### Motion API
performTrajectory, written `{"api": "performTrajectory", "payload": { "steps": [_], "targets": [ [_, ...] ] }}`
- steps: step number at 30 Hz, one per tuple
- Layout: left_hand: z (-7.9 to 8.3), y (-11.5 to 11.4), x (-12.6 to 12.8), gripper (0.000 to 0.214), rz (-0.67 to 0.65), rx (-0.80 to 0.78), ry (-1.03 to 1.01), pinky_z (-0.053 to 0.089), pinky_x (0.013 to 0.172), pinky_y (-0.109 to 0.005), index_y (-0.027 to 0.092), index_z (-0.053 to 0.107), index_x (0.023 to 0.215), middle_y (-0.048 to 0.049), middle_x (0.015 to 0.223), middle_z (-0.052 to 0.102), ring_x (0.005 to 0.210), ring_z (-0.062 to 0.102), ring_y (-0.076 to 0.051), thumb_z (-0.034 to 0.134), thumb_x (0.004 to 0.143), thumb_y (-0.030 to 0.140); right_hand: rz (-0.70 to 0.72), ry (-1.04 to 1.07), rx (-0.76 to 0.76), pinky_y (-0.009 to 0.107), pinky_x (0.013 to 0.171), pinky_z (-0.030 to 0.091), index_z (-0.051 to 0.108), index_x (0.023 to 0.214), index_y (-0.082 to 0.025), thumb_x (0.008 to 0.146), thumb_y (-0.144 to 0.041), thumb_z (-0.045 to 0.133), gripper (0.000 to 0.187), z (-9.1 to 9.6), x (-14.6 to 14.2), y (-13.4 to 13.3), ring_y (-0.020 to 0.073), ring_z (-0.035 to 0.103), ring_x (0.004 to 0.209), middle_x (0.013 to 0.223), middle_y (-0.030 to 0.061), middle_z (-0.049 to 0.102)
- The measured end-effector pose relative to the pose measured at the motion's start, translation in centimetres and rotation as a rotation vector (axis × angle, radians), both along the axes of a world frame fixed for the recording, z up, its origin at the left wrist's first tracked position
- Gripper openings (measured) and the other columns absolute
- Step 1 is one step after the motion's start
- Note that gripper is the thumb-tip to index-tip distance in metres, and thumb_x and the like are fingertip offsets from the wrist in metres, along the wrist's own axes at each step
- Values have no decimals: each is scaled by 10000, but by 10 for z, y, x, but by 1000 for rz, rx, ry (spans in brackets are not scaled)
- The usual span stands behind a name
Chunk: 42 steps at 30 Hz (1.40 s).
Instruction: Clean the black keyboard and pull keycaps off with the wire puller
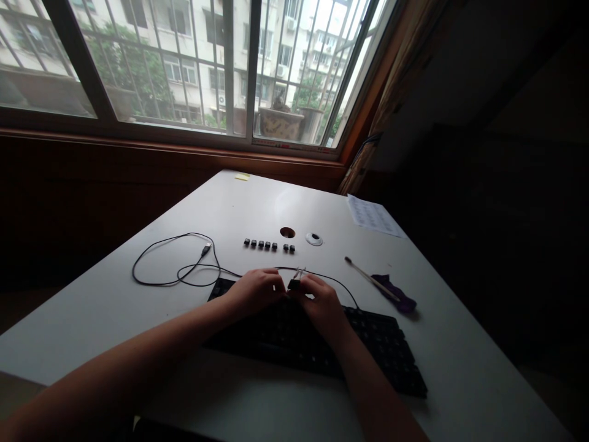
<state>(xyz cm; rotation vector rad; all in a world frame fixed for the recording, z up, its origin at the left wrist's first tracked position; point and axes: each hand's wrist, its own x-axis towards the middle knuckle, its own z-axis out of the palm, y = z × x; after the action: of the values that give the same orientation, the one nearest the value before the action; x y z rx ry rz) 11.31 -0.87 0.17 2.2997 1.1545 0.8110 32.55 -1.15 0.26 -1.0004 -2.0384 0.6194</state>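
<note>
My right hand is closed above the keyboard, around what looks like a wire keycap puller with thin pale prongs sticking up. A small black keycap shows right at those fingertips, between both hands. Close by on the left, my left hand has its fingers curled downward in a pinch; what they hold, if anything, is hidden. Below both hands lies the black keyboard, its middle partly covered by hands and forearms. Several loose keycaps sit in a row on the white table behind it.
A black USB cable loops to the left. A brush with a long handle lies across a dark purple cloth at right. Behind are a round table hole, a ring-shaped cover, and a printed sheet.
</note>
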Motion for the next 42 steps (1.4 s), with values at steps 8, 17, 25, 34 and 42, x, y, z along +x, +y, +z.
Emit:
{"api": "performTrajectory", "payload": {
  "steps": [8, 17, 25, 34, 42],
  "targets": [
    [1, 0, 1, 58, -1, 6, 12, 475, 659, -207, 194, 722, 889, -11, 894, 695, 683, 623, -119, 747, 856, 236, -34, 9, 33, 303, 733, 485, 632, 799, -237, 911, -158, 593, 142, -1, -4, -4, 181, 599, 766, 813, 14, 623],
    [-6, 3, 3, 54, -45, 69, 52, 475, 692, -224, 205, 718, 908, -2, 856, 735, 735, 671, -149, 703, 879, 163, -46, 6, 72, 307, 726, 483, 615, 809, -239, 933, -167, 559, 154, -3, -6, -7, 189, 611, 770, 818, 19, 633],
    [-5, 1, 4, 64, -44, 123, 99, 487, 683, -229, 189, 703, 889, -16, 824, 731, 716, 680, -157, 663, 891, 139, -27, 50, 45, 320, 734, 508, 629, 810, -244, 927, -167, 554, 158, -3, -4, -7, 191, 616, 767, 823, 25, 639],
    [-8, 2, 4, 78, -30, 165, 148, 474, 647, -225, 180, 700, 871, -16, 795, 724, 689, 671, -157, 654, 881, 117, -10, 5, 108, 310, 756, 503, 614, 866, -239, 953, -152, 493, 173, -8, -5, -6, 197, 616, 832, 895, 47, 629],
    [-5, 4, 8, 54, -11, 64, -35, 480, 653, -218, 175, 710, 862, -11, 755, 724, 665, 657, -137, 671, 858, 137, -87, 93, 50, 299, 692, 507, 592, 834, -239, 878, -108, 540, 147, -11, -5, -1, 194, 588, 783, 838, 28, 605]
  ]
}}
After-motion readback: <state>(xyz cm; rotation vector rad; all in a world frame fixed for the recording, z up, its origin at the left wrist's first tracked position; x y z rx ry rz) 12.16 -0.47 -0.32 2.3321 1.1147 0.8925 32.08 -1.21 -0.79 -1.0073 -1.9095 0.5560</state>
